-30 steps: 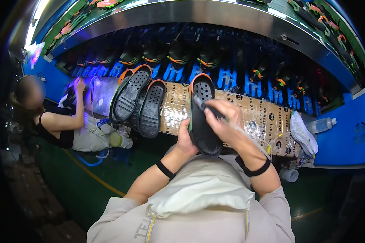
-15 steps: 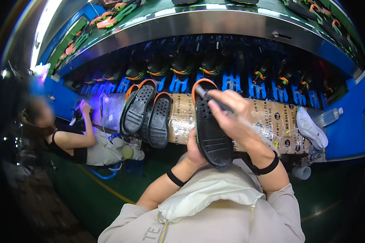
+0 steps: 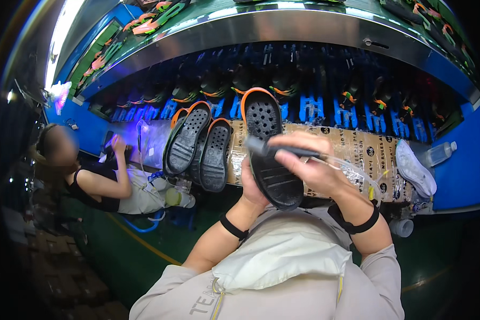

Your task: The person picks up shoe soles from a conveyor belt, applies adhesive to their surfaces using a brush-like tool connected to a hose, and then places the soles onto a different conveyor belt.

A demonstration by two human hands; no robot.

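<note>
You wear a beige short-sleeved shirt (image 3: 282,304) with grey lettering (image 3: 207,302) — plus black bands (image 3: 233,228) behind left hand (image 3: 253,185) and right hand (image 3: 313,164).

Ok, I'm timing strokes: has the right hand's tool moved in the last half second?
Yes: against the cardboard, the tool tip shifted left and downward in view.

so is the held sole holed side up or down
Up: the held sole has its holed, ridged face toward the camera, left hand at its edge.

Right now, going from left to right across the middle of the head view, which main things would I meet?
Co-worker's hand, loose black soles, held black sole, white shoe-shaped piece, clear bottle.
</note>
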